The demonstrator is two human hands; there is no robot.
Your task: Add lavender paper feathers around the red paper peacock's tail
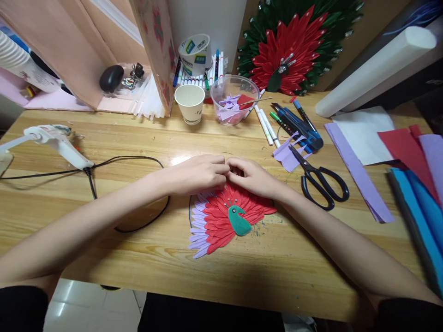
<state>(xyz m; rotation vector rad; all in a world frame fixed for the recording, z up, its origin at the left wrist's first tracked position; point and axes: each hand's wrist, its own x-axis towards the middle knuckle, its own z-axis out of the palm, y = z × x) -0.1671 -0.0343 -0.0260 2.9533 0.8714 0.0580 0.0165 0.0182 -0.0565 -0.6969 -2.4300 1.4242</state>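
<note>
A paper peacock point(221, 216) lies on the wooden table, with a teal body, layered red feathers and a fringe of purple ones along its left edge. My left hand point(207, 174) and my right hand point(251, 175) meet over the top edge of its fan. Both hands have curled fingers that come together at the tips. Whatever is between the fingers, if anything, is hidden from view. The upper middle of the fan lies under the hands.
Black scissors point(320, 180) lie at right beside purple scraps point(290, 154). A glue gun point(58, 143) trails its cable at left. Behind stand a paper cup point(190, 103) and a clear bowl point(231, 115) of scraps. Coloured sheets point(360, 175) lie at far right.
</note>
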